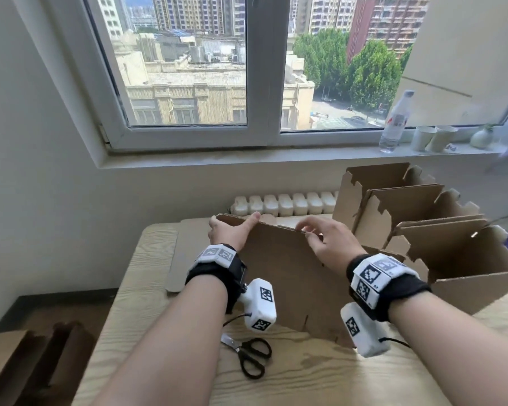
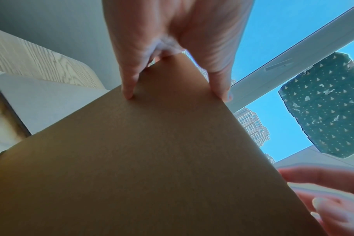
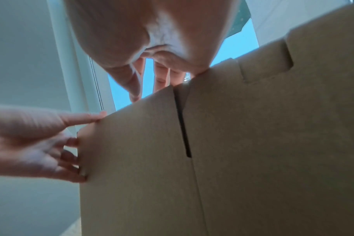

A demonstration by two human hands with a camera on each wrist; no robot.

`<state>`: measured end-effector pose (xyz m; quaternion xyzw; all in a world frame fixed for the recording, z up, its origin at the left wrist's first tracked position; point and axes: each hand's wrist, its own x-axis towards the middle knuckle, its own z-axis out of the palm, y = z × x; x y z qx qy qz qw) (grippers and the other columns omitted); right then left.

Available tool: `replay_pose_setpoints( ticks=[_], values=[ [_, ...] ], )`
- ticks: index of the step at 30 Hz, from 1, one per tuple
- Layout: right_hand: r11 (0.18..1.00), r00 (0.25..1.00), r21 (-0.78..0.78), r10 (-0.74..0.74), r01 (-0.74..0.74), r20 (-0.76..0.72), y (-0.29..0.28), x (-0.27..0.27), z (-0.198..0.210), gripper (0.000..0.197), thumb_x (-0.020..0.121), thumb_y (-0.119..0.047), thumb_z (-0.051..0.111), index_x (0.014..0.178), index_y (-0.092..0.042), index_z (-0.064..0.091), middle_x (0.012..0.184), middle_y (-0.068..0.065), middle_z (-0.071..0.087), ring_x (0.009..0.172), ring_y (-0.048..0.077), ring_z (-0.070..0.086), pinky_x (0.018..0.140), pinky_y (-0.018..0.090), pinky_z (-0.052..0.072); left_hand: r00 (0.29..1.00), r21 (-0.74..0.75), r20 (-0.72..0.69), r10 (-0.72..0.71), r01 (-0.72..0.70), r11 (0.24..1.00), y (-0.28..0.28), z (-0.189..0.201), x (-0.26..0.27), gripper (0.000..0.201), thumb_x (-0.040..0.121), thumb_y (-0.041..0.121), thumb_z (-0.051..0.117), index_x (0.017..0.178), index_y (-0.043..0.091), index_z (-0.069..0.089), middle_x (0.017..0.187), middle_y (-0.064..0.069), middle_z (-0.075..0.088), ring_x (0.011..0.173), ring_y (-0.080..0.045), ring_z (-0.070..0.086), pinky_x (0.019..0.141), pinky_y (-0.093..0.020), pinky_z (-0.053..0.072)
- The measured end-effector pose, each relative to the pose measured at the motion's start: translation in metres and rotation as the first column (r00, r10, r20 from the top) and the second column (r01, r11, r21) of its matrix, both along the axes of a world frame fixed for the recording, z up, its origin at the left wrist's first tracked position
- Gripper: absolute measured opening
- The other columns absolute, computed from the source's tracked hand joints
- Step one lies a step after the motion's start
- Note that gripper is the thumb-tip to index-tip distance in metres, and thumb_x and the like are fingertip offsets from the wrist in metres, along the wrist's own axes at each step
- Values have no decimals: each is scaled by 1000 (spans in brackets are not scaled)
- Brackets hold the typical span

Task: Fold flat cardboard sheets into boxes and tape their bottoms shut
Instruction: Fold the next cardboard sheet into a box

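Your left hand [image 1: 230, 231] pinches the top left corner of the sheet [image 1: 279, 273], which stands on the table [image 1: 147, 259] — your right hand [image 1: 330, 240] curls over its top edge at the slot. This sheet is still flat and untaped, I judge; further right, opened boxes [image 1: 399, 206] already stand.

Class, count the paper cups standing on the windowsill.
2: two white paper cups side by side on the windowsill, one beside the water bottle, the other just right of it. More could be hidden.
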<state>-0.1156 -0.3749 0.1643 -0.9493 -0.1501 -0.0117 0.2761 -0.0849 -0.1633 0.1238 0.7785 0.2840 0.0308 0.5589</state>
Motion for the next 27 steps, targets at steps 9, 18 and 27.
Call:
replay_pose_setpoints(
  ticks=[9,18,27],
  values=[
    [990,975,-112,54,-80,-213,-8,19,3,51,99,-46,43,57,-16,36,55,2,38,50,15,35,54,32,27,999,11,-40,-18,19,1000,7,5,-7,96,61,57,82,133,8,40,124,-7,57,111,-24,57,95,-34,45],
    [987,968,-160,-37,-4,-249,-5,21,23,31,89,-51,59,82,-22,68,73,-3,65,70,11,59,63,26,47,996,99,-81,-23,31,995,6,15,-30,90,67,63,75,126,3,45,120,-7,59,111,-24,56,85,-29,40],
    [848,1000,-529,9,-9,-2,12,13,29,20,85,-31,61,99,-18,68,97,-1,65,87,19,59,75,31,51,991,22,-135,-15,18,1000,-2,22,-42,101,33,55,72,120,7,56,105,-7,68,84,-21,64,58,-26,43]
  ],
)
